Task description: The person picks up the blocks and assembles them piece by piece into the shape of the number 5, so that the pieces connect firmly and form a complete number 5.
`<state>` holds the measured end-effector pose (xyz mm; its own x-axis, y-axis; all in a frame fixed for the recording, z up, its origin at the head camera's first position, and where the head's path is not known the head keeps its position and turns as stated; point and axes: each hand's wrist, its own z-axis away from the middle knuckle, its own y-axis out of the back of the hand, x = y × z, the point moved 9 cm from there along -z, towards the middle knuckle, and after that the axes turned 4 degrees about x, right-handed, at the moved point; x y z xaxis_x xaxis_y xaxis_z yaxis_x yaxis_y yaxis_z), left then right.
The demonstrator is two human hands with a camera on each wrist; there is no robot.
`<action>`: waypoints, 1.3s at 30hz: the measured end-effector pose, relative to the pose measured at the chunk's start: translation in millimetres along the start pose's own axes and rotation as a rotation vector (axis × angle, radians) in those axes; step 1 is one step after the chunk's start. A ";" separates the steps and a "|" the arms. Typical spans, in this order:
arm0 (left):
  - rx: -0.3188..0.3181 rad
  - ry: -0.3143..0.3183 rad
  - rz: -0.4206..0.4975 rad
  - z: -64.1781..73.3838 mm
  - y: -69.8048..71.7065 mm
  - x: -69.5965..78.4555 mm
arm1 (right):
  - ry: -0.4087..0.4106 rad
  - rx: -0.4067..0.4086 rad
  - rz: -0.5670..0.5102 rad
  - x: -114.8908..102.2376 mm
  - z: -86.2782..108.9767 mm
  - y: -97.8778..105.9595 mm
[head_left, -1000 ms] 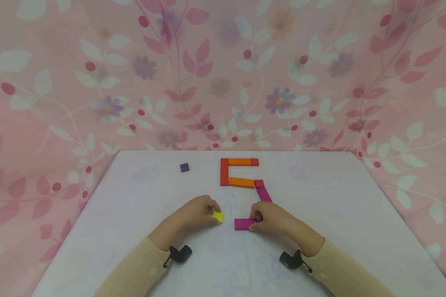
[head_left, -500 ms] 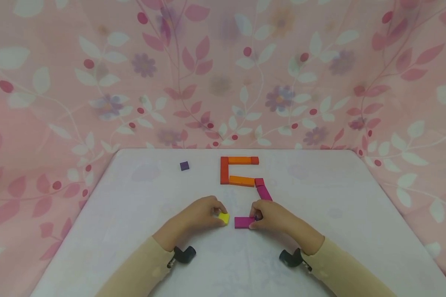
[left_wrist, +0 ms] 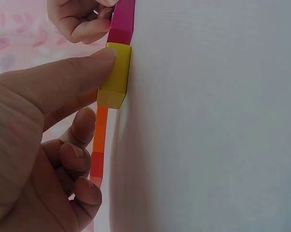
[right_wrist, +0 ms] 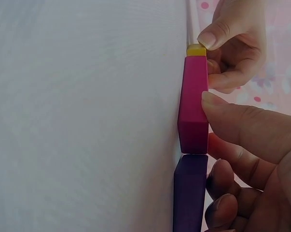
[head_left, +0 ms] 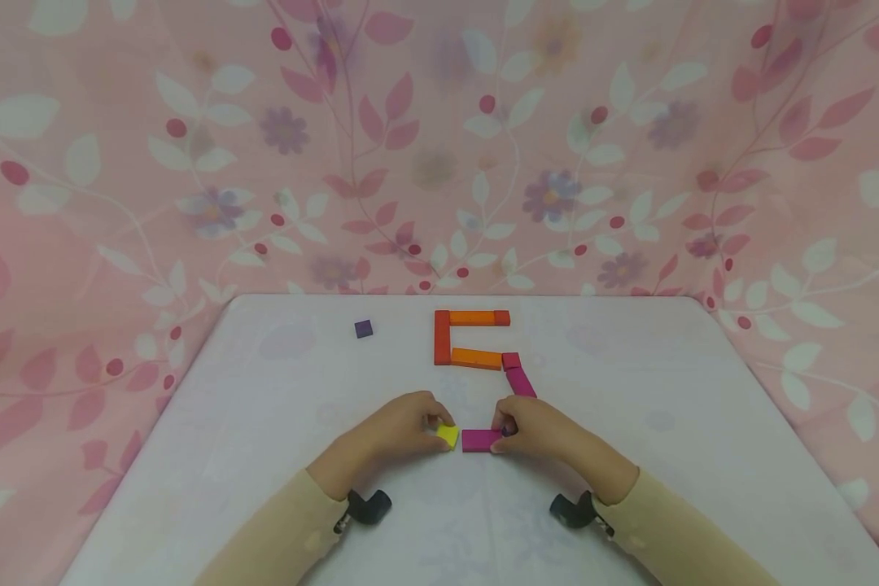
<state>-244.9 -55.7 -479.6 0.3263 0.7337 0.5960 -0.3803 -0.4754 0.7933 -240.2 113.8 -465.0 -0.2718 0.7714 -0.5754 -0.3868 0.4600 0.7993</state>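
Observation:
My left hand (head_left: pixel 406 425) pinches a yellow block (head_left: pixel 448 436) between thumb and fingers. Its far end lies very close to a magenta block (head_left: pixel 479 440); whether they touch I cannot tell. That magenta block is held by my right hand (head_left: pixel 538 427), thumb on the near side. A dark purple block (right_wrist: pixel 189 193) lines up behind the magenta one in the right wrist view, mostly covered by the hand in the head view. Just beyond the right hand, a second magenta block (head_left: pixel 521 382) slants away from a small red block (head_left: pixel 511 360).
Farther back, orange blocks (head_left: pixel 476 359) and a red-orange block (head_left: pixel 443 338) form an angular, open-sided shape. A small purple block (head_left: pixel 364 329) sits alone to their left. The white table (head_left: pixel 264 391) ends at a pink floral cloth (head_left: pixel 439 163).
My left hand has moved right with the yellow block, narrowing the gap to the magenta block. The right hand has stayed in place on the magenta block.

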 end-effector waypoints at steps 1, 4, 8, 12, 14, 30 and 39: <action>0.000 0.000 0.001 -0.1 -0.1 0.2 | 0.001 0.000 0.000 0.1 -0.2 -0.2; -0.001 0.001 0.004 -0.3 -0.3 0.5 | 0.000 0.001 0.000 0.9 -0.7 -1.0; 0.000 -0.009 0.002 -0.7 -0.2 1.6 | -0.008 0.001 -0.002 1.1 -0.3 -0.6; 0.002 -0.023 0.000 -1.0 0.1 3.1 | -0.015 0.001 0.000 1.1 0.5 0.4; 0.003 -0.027 0.002 -0.9 0.1 3.6 | -0.017 0.001 -0.003 1.3 0.6 0.6; 0.002 -0.060 0.003 -0.8 -0.8 6.3 | -0.031 -0.007 -0.008 0.4 1.6 0.1; -0.003 -0.048 -0.003 0.2 2.0 8.6 | -0.021 -0.006 -0.017 1.6 -0.2 -1.3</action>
<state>-242.7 -50.4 -472.9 0.3684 0.7110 0.5990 -0.3820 -0.4716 0.7948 -240.3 114.4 -467.0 -0.2465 0.7724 -0.5854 -0.3969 0.4706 0.7881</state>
